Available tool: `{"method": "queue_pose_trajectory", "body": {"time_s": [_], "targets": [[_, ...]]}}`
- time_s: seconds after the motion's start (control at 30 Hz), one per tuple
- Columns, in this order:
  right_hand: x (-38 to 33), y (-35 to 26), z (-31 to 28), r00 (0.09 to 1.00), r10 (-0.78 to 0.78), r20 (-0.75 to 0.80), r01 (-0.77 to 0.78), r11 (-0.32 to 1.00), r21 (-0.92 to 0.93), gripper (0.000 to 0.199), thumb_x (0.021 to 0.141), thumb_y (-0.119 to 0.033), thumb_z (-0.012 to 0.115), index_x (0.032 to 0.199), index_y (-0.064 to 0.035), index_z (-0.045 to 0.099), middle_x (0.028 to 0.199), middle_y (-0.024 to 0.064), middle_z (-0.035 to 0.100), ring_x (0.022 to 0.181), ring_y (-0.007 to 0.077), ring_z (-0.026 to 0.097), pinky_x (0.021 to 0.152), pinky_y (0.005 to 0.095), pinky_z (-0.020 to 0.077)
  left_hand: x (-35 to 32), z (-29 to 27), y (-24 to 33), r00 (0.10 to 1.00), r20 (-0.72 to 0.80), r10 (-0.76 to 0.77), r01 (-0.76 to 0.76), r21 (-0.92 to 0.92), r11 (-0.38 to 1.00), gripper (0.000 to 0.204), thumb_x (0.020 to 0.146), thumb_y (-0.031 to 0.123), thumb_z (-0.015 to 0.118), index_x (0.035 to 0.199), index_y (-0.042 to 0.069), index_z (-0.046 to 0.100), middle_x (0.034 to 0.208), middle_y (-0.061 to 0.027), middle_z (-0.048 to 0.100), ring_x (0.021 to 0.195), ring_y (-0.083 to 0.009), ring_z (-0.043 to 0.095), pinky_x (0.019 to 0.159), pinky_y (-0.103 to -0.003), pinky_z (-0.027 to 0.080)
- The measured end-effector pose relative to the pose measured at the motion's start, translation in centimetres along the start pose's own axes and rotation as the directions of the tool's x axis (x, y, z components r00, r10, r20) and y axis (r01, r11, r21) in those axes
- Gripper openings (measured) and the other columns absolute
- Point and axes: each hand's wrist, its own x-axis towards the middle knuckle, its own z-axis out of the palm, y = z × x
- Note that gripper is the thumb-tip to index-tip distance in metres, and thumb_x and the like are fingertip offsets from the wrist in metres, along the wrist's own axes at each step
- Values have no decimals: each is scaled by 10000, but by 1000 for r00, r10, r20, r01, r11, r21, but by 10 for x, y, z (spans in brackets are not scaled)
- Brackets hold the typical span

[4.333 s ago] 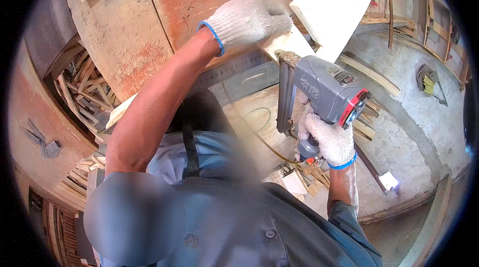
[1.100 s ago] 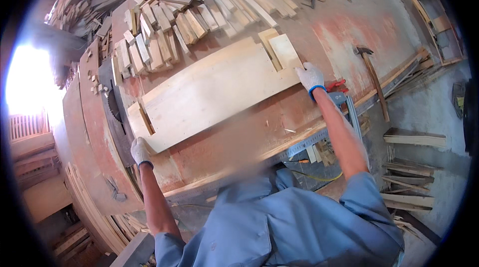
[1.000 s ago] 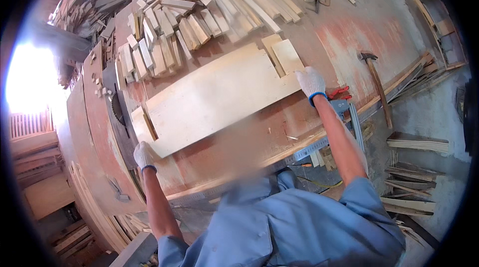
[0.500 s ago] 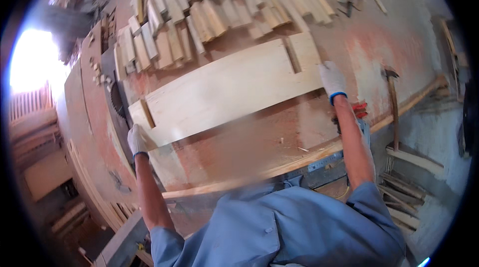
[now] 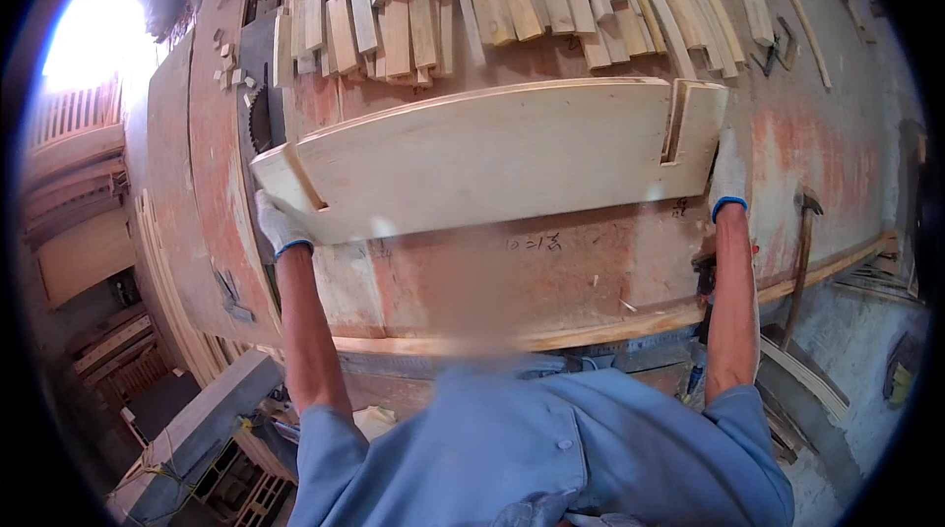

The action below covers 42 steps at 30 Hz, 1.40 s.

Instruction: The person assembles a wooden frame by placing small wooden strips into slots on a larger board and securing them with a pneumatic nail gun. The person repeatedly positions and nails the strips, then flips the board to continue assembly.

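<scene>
Slotted board (image 5: 482, 158) is spanning the gap between the person's gloved hands, over the counter (image 5: 817, 158); I can't tell whether it is touching the top. Its two slots are cutting in from the far edge, one near each end. The left hand (image 5: 282, 222) is gripping the left end, the right hand (image 5: 729, 175) the right end, fingers pinching the board, their tips partly hidden. Beyond it, wood pieces (image 5: 489, 0) are lying bunched; leftward, a toothed saw blade (image 5: 259, 122) is showing; rightward, a hammer (image 5: 802, 256) is overhanging the counter's edge.
</scene>
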Motion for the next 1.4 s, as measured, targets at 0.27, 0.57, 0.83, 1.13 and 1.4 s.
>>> {"method": "queue_pose_trajectory", "body": {"time_s": [0.27,0.57,0.83,1.13,1.4], "targets": [[-43,-57,-75,976,-3,219,-141,757,638,707,1113,-580,407,1375,50,594,1292,187,701,1165,291,666,1075,438,522,-36,-60,103,952,299,-63,152,-285,946,607,1101,509,457,1263,-28,686,1309,-144,719,1193,-337,647,1145,-530,464],[-102,9,-69,975,37,218,-86,972,217,483,1073,-406,527,1289,-11,701,1240,138,742,1135,219,698,1017,386,547,-80,-154,5,940,322,-116,-60,490,870,376,1039,296,633,1291,30,717,1253,-90,711,1114,-189,634,1015,-360,476],[-117,39,-36,918,-364,160,390,901,-189,461,1029,-333,551,1321,-8,697,1346,164,716,1285,307,651,1099,391,490,-109,-109,-15,959,284,-2,-229,776,588,304,999,252,595,1062,-21,711,908,-15,621,841,-139,526,755,-338,447],[-139,38,-40,862,-483,151,497,749,-438,341,1017,-317,540,1210,-79,690,1232,218,696,1143,468,638,963,514,531,-99,-131,-24,945,328,19,-269,741,615,333,1008,253,581,1130,-21,725,955,-45,672,864,-147,566,778,-341,476],[-154,40,-42,864,-495,97,479,744,-465,296,995,-317,572,1138,-86,686,1163,226,710,1097,482,647,937,563,527,-118,-111,-32,910,396,122,-377,668,641,257,1020,231,577,1042,0,688,933,-24,650,846,-136,570,770,-330,478]]}}
